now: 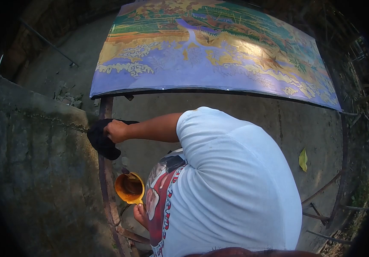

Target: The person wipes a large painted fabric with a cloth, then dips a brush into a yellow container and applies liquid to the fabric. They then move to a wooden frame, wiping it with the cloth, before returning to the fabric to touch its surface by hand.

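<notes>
My right hand (117,131) is closed on a bunched black cloth (103,139), at the end of my outstretched arm and over a narrow bar. Lower down, close to my shirt front, my left hand (141,215) grips the handle of a yellow dipper (129,199). The dipper's inside looks stained brown, and a dark stick-like object (126,171) rests at its rim; its kind is not clear. A large painted fabric (133,82), purple at the near edge with yellow and green patterns, is stretched flat beyond my arm.
A low concrete wall (43,171) runs along the left, beside a rusty frame bar (107,201). Thin metal bars (321,188) jut out at the right. A yellow leaf (303,160) lies on the concrete floor, and rubble (68,97) sits near the wall.
</notes>
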{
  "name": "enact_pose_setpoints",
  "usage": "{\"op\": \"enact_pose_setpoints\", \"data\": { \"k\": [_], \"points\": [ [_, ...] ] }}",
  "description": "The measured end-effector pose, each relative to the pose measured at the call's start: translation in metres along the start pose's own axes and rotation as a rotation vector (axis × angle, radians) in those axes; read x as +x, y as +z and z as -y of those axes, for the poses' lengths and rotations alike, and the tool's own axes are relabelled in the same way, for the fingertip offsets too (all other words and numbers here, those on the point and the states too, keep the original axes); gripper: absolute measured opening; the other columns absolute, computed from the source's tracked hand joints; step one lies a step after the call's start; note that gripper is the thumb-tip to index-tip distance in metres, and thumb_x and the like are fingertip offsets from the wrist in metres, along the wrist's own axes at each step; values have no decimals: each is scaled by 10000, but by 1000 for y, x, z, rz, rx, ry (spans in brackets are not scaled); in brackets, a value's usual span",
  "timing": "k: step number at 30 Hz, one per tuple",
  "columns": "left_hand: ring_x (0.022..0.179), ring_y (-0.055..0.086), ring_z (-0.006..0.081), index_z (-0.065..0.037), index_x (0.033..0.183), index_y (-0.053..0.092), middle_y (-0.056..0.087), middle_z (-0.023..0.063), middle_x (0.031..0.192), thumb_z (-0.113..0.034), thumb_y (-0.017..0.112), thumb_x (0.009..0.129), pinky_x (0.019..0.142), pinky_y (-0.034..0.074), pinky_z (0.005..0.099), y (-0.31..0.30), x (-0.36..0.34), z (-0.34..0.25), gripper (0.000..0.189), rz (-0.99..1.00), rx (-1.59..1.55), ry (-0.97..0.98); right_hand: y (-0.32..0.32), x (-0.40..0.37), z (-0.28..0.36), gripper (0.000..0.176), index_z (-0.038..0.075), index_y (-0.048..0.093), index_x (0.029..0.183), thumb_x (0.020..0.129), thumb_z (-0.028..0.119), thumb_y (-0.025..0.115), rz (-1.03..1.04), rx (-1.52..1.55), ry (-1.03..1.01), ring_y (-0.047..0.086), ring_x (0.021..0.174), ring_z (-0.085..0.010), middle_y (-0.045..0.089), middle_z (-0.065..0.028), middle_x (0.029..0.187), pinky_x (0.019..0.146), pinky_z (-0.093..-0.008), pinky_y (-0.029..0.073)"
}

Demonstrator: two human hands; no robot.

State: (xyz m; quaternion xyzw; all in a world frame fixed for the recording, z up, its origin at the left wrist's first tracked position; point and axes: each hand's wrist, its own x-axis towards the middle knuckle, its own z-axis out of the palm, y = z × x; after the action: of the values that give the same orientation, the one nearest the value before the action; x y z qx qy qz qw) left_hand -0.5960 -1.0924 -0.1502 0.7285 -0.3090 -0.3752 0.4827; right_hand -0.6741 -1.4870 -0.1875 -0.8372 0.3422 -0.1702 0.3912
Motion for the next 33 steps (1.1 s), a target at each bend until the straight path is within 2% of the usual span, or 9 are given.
{"op": "enact_pose_setpoints", "data": {
  "k": [2, 4, 7, 10, 14, 19, 26, 29, 33],
  "points": [
    [699, 462, 72, -30, 829, 507, 543, -1, 774, -208, 536, 1029, 644, 401, 256, 1, 6, -6, 269, 49, 1, 2, -10, -37, -16, 484, 82, 618, 1315, 851, 202, 690, 48, 74, 81, 660, 1011, -327, 691, -155, 1090, 838, -438, 539],
    [624, 354, 51, -22, 853, 484, 421, -36, 695, -214, 518, 1031, 562, 306, 236, 7, 15, -14, 263, 137, -12, 62, -24, -79, -26, 584, 55, 584, 1358, 826, 225, 755, 265, 463, 94, 672, 884, -257, 692, -137, 1021, 707, -373, 562],
    [600, 402, 54, -19, 857, 498, 465, -25, 673, -220, 525, 1029, 551, 329, 231, 11, 34, -11, 267, 309, -49, 110, -58, -132, -9, 692, 28, 542, 1401, 802, 253, 807, 382, 548, 119, 654, 892, -212, 687, -125, 1020, 686, -334, 558],
    [570, 459, 65, -12, 871, 525, 516, -5, 643, -236, 542, 1025, 531, 354, 232, 23, 54, -21, 272, 420, 98, 175, -65, -153, -5, 769, 16, 500, 1437, 792, 282, 824, 235, 553, 203, 657, 904, -228, 692, -134, 1053, 686, -341, 557],
    [549, 492, 77, -11, 874, 538, 548, 14, 620, -246, 553, 1020, 510, 367, 241, 49, 68, -44, 277, 471, 158, 205, -71, -160, -23, 698, 14, 541, 1398, 788, 231, 801, 148, 618, 181, 667, 885, -235, 703, -148, 994, 696, -353, 552],
    [573, 485, 107, 30, 836, 569, 543, 22, 640, -254, 572, 1013, 534, 389, 280, 78, 85, -41, 334, 488, 246, 306, -88, -175, -49, 461, 24, 673, 1214, 763, 103, 732, -103, 227, 22, 692, 799, -263, 711, -148, 854, 718, -373, 538],
    [627, 454, 113, 56, 838, 573, 523, 28, 663, -259, 590, 1007, 561, 394, 288, 121, 90, -12, 358, 475, 249, 291, -132, -243, -43, 293, 62, 720, 1048, 790, 191, 768, 13, 183, -39, 702, 785, -277, 716, -130, 821, 708, -397, 542],
    [638, 449, 96, 62, 854, 577, 519, 24, 670, -259, 596, 1007, 562, 391, 276, 156, 76, -24, 356, 502, 283, 275, -122, -261, -46, 250, 72, 715, 984, 813, 249, 759, -166, 250, -13, 707, 818, -320, 716, -147, 825, 718, -436, 543],
    [611, 480, 77, 34, 868, 576, 557, 26, 674, -258, 591, 1012, 551, 400, 258, 203, 53, -47, 326, 472, 207, 204, -149, -280, -44, 254, 81, 715, 1012, 848, 275, 712, -27, -53, -54, 684, 825, -383, 706, -172, 827, 731, -470, 539]
  ]
}}
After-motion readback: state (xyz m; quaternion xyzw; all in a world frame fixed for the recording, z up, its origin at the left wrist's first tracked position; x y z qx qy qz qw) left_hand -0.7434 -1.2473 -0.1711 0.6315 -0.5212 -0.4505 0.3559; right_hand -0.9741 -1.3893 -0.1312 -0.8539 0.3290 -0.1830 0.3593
